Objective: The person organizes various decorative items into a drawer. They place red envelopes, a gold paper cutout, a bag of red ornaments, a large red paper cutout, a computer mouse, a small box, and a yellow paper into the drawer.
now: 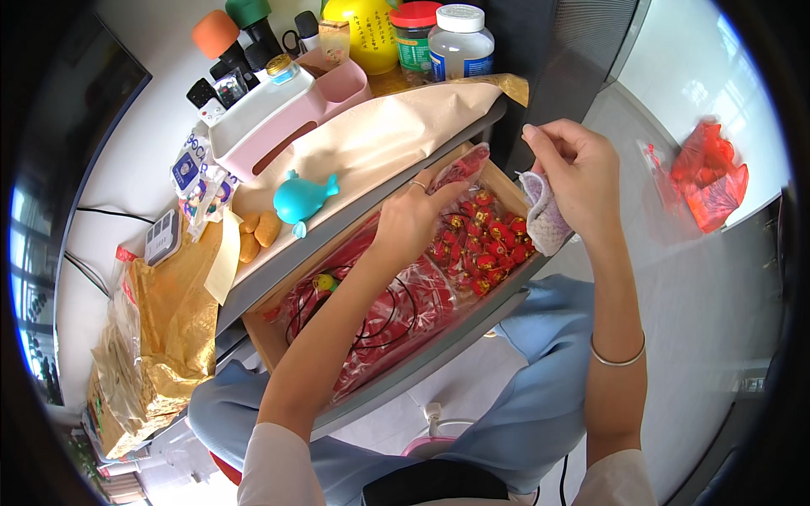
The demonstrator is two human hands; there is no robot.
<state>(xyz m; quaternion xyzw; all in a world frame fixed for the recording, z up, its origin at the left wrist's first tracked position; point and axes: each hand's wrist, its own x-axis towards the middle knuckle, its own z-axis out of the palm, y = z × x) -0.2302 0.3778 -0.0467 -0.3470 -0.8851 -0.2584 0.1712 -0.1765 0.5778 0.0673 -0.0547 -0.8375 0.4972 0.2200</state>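
An open wooden drawer (258, 340) juts out before me. My left hand (411, 218) reaches over its back edge and grips a clear plastic packet with red contents (467, 166) between thumb and fingers. My right hand (579, 177), raised past the drawer's right end, has a folded pale purple and white cloth (545, 218) hanging from its curled fingers. Small red and gold ornaments (484, 253) in clear plastic fill the drawer's right part. Red items in clear wrapping (411, 316) lie in the left part, under a thin black cord (414, 297).
On the cabinet top are a turquoise whale figure (300, 199), brown lumps (259, 233), a pink and white organizer (285, 126), jars (461, 47) and microphones (218, 37). Gold wrapping (174, 310) lies left. A red plastic bag (709, 177) sits on the floor at right.
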